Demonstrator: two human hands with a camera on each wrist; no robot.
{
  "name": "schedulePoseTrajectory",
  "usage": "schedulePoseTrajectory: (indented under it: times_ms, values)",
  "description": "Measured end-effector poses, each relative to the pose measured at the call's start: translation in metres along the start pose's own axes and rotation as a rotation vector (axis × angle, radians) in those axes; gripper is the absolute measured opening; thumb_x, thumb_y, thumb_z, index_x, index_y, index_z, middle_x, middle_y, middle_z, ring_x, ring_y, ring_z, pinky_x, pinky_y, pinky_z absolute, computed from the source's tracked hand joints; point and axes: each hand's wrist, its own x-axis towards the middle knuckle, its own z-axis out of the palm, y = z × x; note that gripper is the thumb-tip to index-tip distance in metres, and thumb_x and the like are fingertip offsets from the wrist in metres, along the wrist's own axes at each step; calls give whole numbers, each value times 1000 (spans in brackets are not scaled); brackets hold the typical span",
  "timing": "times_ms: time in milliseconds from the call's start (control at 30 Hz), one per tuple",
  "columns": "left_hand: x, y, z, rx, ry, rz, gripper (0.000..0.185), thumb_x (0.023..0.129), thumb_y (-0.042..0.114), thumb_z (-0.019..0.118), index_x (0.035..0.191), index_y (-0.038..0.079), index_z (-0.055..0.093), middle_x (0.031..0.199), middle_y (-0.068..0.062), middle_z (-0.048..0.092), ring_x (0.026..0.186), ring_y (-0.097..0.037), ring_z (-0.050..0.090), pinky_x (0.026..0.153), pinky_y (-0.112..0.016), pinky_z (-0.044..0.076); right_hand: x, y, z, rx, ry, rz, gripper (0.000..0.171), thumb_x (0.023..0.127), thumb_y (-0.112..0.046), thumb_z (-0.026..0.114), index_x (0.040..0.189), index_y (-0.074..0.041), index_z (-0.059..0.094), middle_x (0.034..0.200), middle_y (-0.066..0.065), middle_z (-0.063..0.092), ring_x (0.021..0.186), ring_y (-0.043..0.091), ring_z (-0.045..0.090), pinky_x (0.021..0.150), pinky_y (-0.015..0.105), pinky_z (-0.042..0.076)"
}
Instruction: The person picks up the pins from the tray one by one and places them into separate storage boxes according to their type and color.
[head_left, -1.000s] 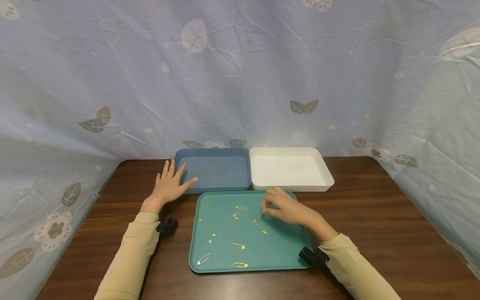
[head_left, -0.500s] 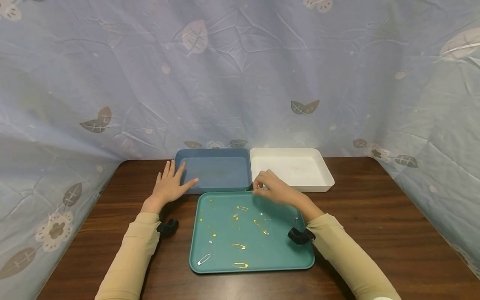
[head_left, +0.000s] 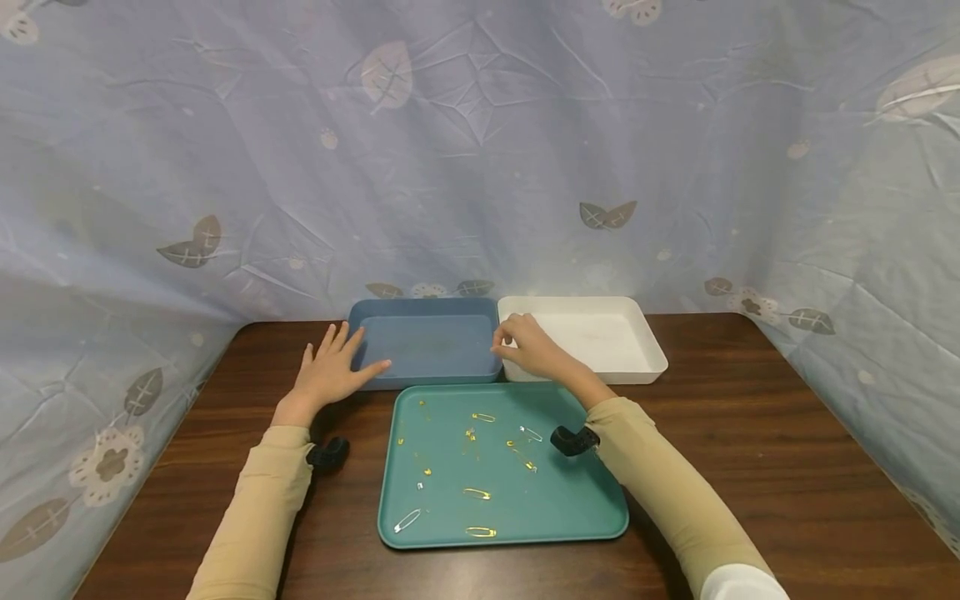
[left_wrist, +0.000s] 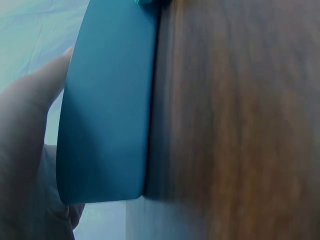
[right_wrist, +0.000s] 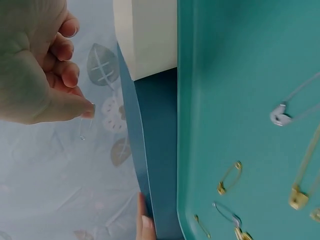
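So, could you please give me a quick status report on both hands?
Left hand flat against blue tray. Right hand pinches small silver pin over trays' rims. Nothing in the way.

Staged recording booth, not a lived-in room: leaf-print cloth (head_left: 480, 150) draped round a wooden table (head_left: 750, 433); sorting trays (head_left: 420, 517), wrist cameras (head_left: 570, 440).
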Motion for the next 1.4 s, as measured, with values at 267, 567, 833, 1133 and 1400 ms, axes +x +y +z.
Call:
schedulePoseTrajectory:
  times_ms: [267,567,833,1133,1400]
  values:
    - [-2,-3,0,-15,-14,15,97,89,73,45,158,13,14,163,-21,3,151,-43,-1,113,-72,-1,29,14,7,-8,29,51,12,93,-14,66,88,-3,65,90,12,60,86,24,52,87,40,39]
    - [-1,-3,1,-10,-18,11,97,89,73,42,158,13,11,163,-22,0,151,-42,-3,112,-72,-1,57,23,15,-25,41,136,13,92,-13,65,86,-2,67,96,15,67,92,28,58,90,43,46]
    - [-2,-2,0,-15,-24,8,97,89,73,42,158,15,7,163,-22,-1,151,-42,-3,112,-72,-1,75,29,28,-124,42,205,12,92,-16,66,89,-4,68,100,12,68,97,28,58,103,45,39]
    - [-1,-2,2,-22,-18,7,96,90,72,44,158,14,8,163,-22,-1,151,-42,-3,113,-72,-1,88,27,32,-222,47,256,13,92,-19,66,91,-7,71,100,9,69,100,27,60,100,41,43]
    - [0,-2,2,-27,-27,3,96,90,73,43,158,15,7,164,-20,-3,151,-40,-5,113,-71,-1,94,27,31,-279,85,244,12,90,-19,66,90,-8,71,99,9,69,103,29,58,103,41,40]
